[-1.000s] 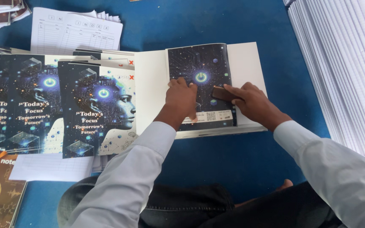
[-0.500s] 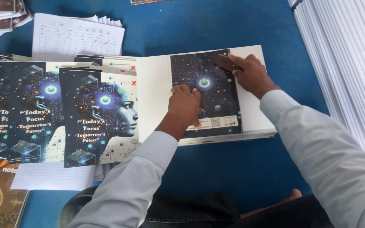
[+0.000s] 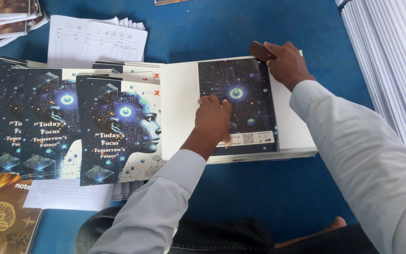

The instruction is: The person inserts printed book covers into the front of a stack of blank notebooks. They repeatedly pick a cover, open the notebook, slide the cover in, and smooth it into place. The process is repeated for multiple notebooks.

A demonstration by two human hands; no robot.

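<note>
A dark printed cover sheet with a glowing circle lies on a white stack of pages. My left hand presses down on the lower left of this sheet with bent fingertips and holds nothing. My right hand is at the sheet's top right corner, gripping a small brown block that rests against the stack's far edge.
Several matching covers with a face design are fanned out to the left, with ruled index sheets behind them. A tall pile of white paper fills the right side. A brown notebook lies at the bottom left on the blue floor.
My right hand has slid from the sheet's lower right up to its top right corner with the brown block. My left hand has stayed pressing on the sheet.
</note>
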